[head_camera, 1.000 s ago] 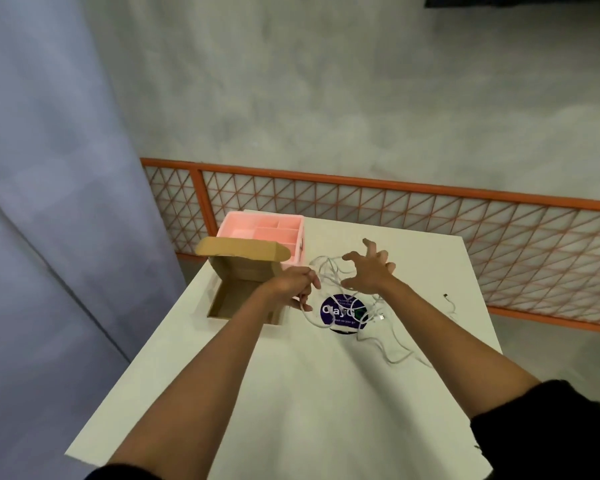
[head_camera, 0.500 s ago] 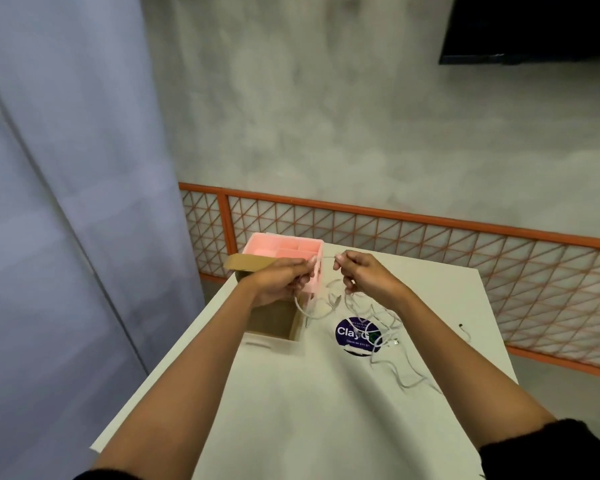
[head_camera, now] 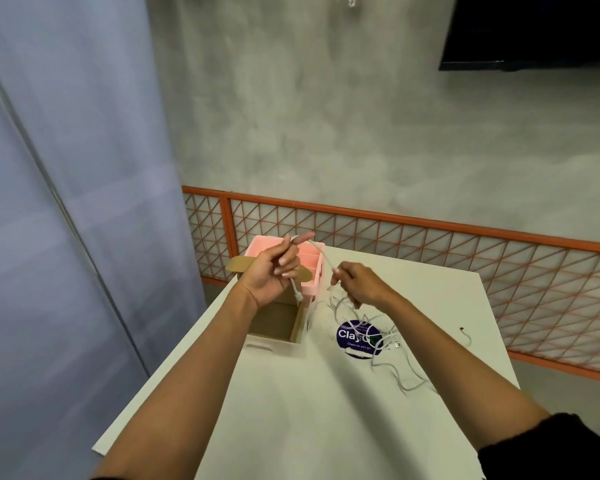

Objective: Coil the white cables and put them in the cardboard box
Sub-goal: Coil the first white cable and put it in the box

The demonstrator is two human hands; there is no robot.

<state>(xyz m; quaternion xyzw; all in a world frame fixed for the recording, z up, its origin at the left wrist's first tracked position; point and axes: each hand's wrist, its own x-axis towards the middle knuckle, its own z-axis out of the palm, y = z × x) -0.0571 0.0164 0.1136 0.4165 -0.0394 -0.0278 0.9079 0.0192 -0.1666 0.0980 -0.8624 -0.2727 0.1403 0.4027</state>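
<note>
Above the cardboard box [head_camera: 298, 322], the left hand [head_camera: 271, 275] and right hand [head_camera: 357, 284] each pinch one white cable [head_camera: 323, 252]. The loose cables [head_camera: 388, 344] lie tangled just right of the box. They look light, limp and snag-prone — best gripped near a plug end.

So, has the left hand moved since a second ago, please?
Yes: the left hand rose from beside the cardboard box to in front of the pink tray.

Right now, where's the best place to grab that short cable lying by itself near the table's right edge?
Pinch the short cable just behind its dark plug, coming from above: it lies flat on the table, apart from the tangle, and that stiffer end probably lifts cleanest.
</note>
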